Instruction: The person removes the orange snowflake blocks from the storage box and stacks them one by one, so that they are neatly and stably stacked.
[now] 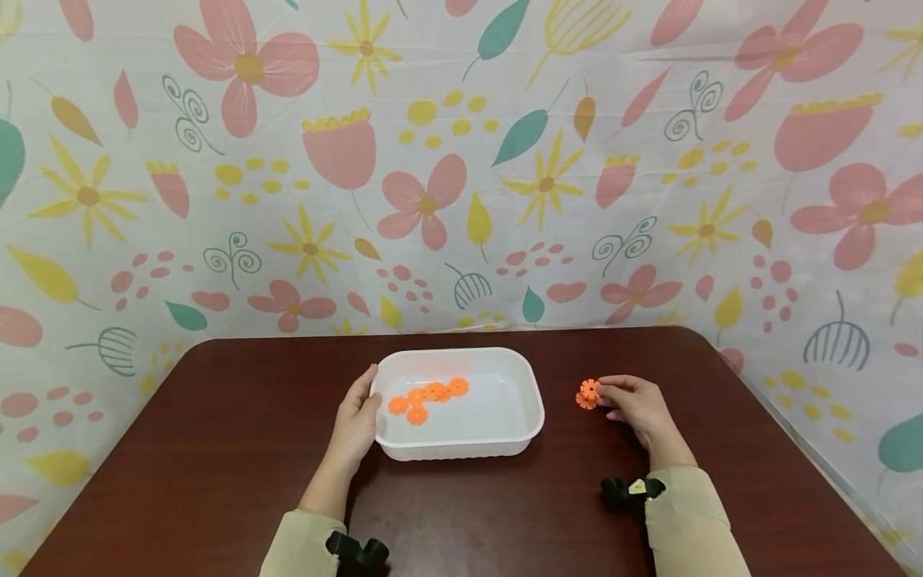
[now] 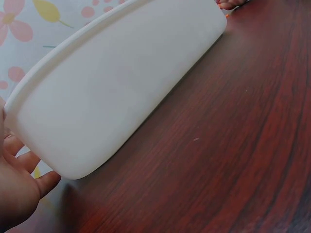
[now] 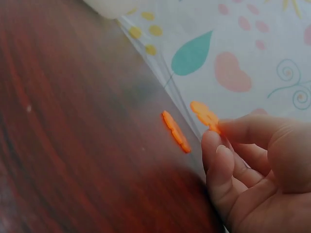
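Observation:
A white plastic basin [image 1: 461, 450] stands on the table, and my left hand [image 1: 355, 417] grips its left end with the thumb at the rim. Inside the basin lie several orange snowflake discs [image 1: 417, 415], mostly toward its left half. To the right of the basin, my right hand [image 1: 640, 407] pinches an orange snowflake disc [image 3: 204, 113] between thumb and index finger. Just beneath it, a second orange snowflake disc [image 3: 176, 133] lies on the tabletop. In the left wrist view the basin's outer wall [image 2: 116, 82] fills much of the picture and hides the discs inside.
The dark brown wooden table [image 1: 216, 481] ends at a wall hanging [image 1: 461, 272] with printed flowers and leaves. A black wrist camera [image 1: 356, 553] sits at the left sleeve, another wrist camera [image 1: 627, 490] at the right sleeve.

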`<state>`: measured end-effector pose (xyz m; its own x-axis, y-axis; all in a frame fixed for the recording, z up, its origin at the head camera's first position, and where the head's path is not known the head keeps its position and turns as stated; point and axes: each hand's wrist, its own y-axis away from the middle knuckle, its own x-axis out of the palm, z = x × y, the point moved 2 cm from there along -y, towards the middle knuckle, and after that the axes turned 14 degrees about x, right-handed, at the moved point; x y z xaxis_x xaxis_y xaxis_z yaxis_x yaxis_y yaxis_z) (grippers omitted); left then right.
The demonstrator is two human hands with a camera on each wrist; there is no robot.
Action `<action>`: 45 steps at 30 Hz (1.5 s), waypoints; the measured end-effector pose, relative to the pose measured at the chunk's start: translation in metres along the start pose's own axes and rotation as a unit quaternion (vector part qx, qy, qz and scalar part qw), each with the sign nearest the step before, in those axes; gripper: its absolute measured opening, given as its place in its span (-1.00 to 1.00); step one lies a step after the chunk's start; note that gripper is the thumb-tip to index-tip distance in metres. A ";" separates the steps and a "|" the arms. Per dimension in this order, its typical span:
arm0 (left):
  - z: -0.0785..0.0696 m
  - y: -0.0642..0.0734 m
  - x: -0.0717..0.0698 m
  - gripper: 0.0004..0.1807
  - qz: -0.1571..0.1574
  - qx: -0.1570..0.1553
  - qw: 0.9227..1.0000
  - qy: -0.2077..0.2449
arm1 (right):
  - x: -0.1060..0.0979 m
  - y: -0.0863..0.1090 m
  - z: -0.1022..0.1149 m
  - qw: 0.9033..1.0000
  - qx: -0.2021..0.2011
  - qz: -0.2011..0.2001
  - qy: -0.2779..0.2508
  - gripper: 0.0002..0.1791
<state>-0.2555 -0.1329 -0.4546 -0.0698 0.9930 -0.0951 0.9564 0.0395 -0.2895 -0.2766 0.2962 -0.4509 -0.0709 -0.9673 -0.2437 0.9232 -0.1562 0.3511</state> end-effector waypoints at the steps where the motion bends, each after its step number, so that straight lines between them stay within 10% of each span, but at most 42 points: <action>1: 0.000 0.000 0.000 -0.46 0.000 0.001 1.000 0.000 | 0.000 0.000 -0.001 1.000 0.002 -0.002 0.004 -0.53; 45: -0.002 0.002 0.002 -0.45 0.003 -0.006 1.000 0.011 | 0.005 -0.004 0.002 0.990 0.009 -0.056 0.131 -0.65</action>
<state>-0.2529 -0.1305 -0.4534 -0.0586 0.9955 -0.0750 0.9600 0.0356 -0.2776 -0.2814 0.2916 -0.4517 -0.0690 -0.8589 -0.5074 0.9080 -0.2648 0.3248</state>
